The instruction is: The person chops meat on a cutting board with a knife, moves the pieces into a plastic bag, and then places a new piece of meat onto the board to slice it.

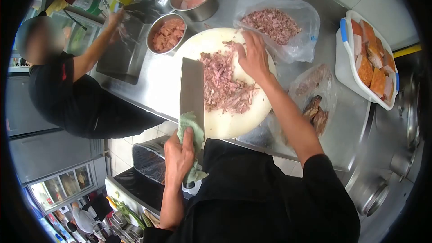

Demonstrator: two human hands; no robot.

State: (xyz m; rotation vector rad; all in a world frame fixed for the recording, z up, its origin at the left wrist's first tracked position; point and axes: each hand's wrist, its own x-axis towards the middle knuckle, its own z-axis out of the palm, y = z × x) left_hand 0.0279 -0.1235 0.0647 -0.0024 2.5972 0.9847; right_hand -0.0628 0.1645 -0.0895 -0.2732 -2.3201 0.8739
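Observation:
A round cream cutting board (pixel 225 128) lies on the metal counter, with chopped meat (pixel 225 83) spread over its middle. My left hand (pixel 179 155) is wrapped round the cleaver's handle, which a green cloth (pixel 188 121) covers. The broad cleaver blade (pixel 191 85) lies over the left part of the board, beside the meat. At the board's upper right, my right hand (pixel 254 58) has its fingers spread at the edge of the meat and seems to hold nothing.
Behind the board stand a bowl of pink meat (pixel 169 33) and a metal pot (pixel 193 0). Bagged chopped meat (pixel 272 24), bagged dark pieces (pixel 317 117) and a white basket (pixel 344 69) of browned slabs are right. A co-worker (pixel 67 85) reaches over the sink (pixel 121 58).

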